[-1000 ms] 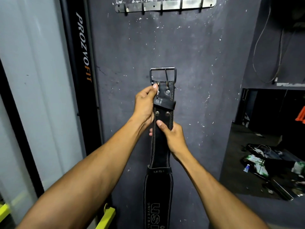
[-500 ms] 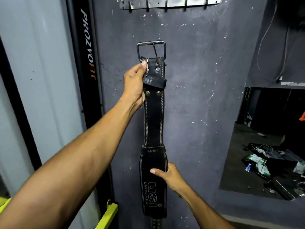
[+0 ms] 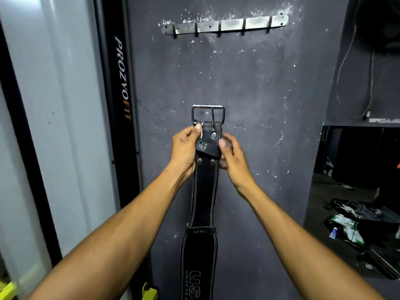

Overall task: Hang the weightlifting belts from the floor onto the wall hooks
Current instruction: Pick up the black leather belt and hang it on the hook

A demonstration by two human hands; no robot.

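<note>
1. Your left hand [image 3: 185, 150] and right hand [image 3: 234, 161] were bare, without gloves, rings or watch.
2. Both your forearms showed uncovered to the frame's edge, no sleeves visible.

Both arms stretched forward and up. Left hand [image 3: 185, 148] pinching the belt [image 3: 205, 191] just under its buckle, thumb on front. Right hand [image 3: 234, 158] at the belt's opposite edge, fingers curled behind.

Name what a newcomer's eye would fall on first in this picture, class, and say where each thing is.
First, the black weightlifting belt hanging upright mid-frame, its steel buckle on top. The left hand pinches its upper left edge; the right hand touches the right edge. Above, a metal hook rail is screwed to the dark wall.
</note>
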